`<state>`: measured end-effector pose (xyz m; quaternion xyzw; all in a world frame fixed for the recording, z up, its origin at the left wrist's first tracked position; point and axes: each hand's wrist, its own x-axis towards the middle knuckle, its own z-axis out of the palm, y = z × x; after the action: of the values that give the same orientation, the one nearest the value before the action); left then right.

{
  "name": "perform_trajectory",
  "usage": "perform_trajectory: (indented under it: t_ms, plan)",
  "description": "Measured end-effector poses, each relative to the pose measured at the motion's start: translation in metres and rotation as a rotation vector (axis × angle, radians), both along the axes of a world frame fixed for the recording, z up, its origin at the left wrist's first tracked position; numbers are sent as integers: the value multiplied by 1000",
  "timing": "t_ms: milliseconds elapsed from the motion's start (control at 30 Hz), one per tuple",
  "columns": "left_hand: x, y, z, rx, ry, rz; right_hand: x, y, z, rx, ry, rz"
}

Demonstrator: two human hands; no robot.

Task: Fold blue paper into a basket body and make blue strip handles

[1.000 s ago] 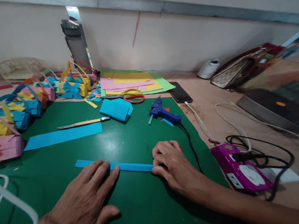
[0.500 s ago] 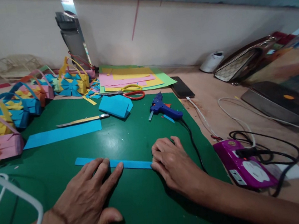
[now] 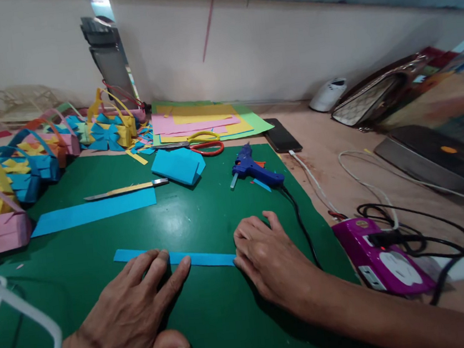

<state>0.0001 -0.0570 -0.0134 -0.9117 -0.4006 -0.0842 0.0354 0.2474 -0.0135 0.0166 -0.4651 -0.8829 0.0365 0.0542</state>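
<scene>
Both hands are pressing down on the narrow blue paper strip (image 3: pixel 174 257) lying flat on the green mat (image 3: pixel 215 321). The left hand (image 3: pixel 134 313) is spreading flat, fingertips pinning the strip's middle. The right hand (image 3: pixel 266 256) is curling over the strip's right end, apparently pinching it, though its fingertips are hidden.
</scene>
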Motion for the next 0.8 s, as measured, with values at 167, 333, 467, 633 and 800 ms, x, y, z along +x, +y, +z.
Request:
perform_trajectory:
  t_ms: [167, 333, 467, 633, 800]
  plan:
    - [1, -1, 1, -33, -6, 32, -1, -1, 3, 37, -67, 42]
    - [0, 1, 1, -40, -12, 20, -3, -3, 5, 46, -140, 22]
    - [-2, 4, 2, -44, 10, -16, -5, -6, 6, 199, -170, 125]
    - [0, 5, 8, -60, 56, -11, -6, -9, 8, 297, -226, 314]
    - [2, 5, 12, -99, 54, 4, -12, -7, 12, 251, -317, 363]
